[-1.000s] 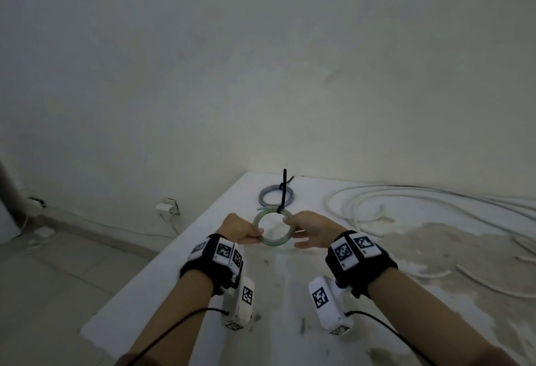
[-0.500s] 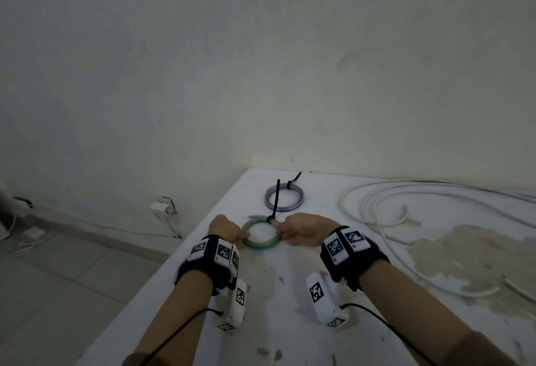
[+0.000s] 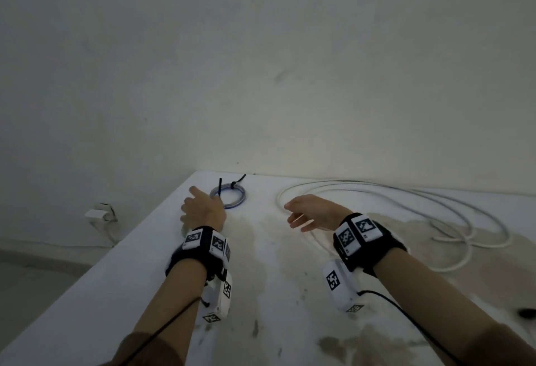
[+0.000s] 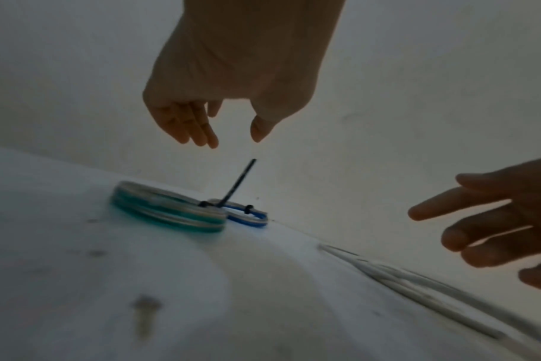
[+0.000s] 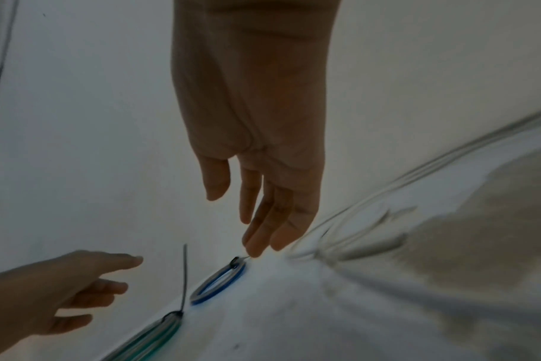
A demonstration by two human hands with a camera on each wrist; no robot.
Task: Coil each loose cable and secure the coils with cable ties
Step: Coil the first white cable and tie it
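A green cable coil [image 4: 167, 211] lies flat on the white table [image 3: 121, 284], bound by a black cable tie [image 4: 236, 182] whose tail sticks up. My left hand [image 4: 230, 136] hovers open just above it, touching nothing. In the head view the left hand [image 3: 200, 209] covers most of this coil. A blue coil [image 3: 232, 195] with its own tie lies just behind, near the wall. My right hand [image 3: 295, 216] is open in the air to the right, holding nothing. In the right wrist view its fingers [image 5: 256, 234] hang straight above the blue coil [image 5: 216, 284].
A long loose white cable [image 3: 420, 206] sprawls in wide loops over the right side of the table, close to the right hand. The table's left edge drops to a tiled floor with a wall socket [image 3: 98, 214]. A small dark object [image 3: 526, 313] lies at the far right.
Both hands have let go of the green coil, which now lies on the table next to the blue one. The hands have opened and moved apart, the right one rightward.
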